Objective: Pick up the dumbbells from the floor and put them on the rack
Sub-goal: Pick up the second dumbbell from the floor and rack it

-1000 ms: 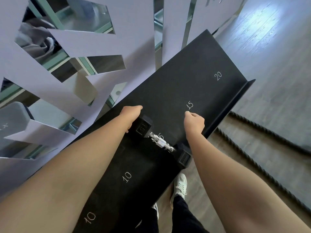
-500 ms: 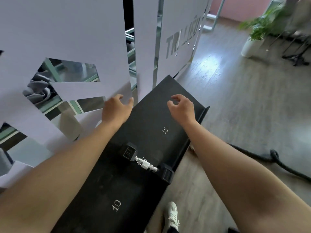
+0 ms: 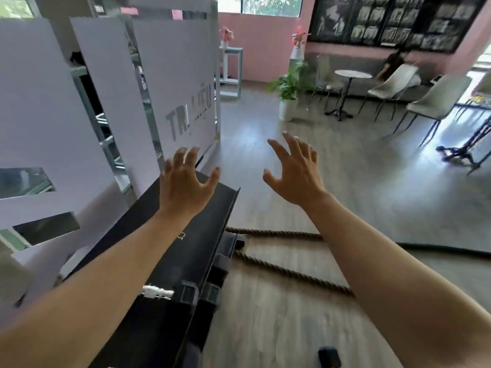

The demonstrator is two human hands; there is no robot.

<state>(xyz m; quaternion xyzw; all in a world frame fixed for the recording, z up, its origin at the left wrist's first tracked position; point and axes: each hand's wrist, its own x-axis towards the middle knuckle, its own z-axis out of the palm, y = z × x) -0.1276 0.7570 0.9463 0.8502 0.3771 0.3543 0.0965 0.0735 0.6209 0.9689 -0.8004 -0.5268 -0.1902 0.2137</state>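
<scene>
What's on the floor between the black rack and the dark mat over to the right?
In the head view, a thick rope lies in two strands on the wood floor between the rack and the mat.

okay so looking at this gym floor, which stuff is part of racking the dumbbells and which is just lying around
Part of the job:
dumbbell, resting on the rack
rack
left hand, empty
right hand, empty

Just lying about:
rope
potted plant
round table
chairs

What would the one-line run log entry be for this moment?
left hand: open, empty | right hand: open, empty | black hex dumbbell with chrome handle: resting on black metal rack | phase: released
</scene>
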